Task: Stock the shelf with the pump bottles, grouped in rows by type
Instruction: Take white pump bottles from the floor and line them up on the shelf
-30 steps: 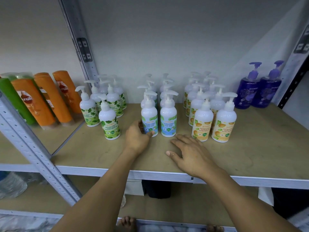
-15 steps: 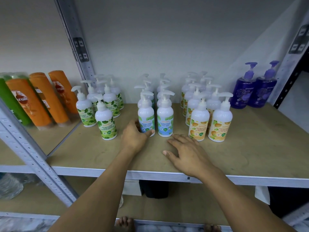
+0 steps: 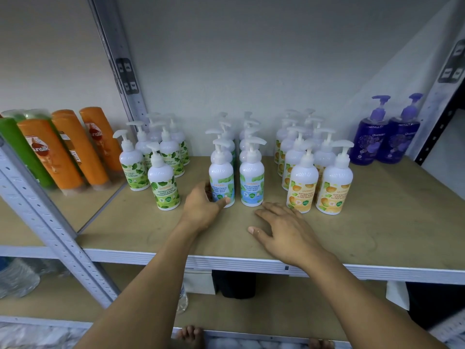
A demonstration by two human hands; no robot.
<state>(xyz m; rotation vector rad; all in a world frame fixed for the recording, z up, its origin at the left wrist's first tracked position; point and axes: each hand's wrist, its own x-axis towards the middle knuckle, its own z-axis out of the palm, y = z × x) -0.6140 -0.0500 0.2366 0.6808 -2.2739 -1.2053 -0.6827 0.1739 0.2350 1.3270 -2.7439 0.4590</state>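
While the left hand [image 3: 201, 207] curls its fingers [image 3: 207, 190], seemingly, round the base of the front cool-mint bottle [image 3: 222, 182] on the shelf [image 3: 377, 222], the right hand [image 3: 284, 227] lies flat, empty; a careless nudge could topple the tightly packed row [image 3: 227, 144] behind.

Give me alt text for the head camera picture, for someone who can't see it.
A person's left hand grips the front mint bottle; the right hand rests open on the shelf. White pump bottles stand in rows by label.
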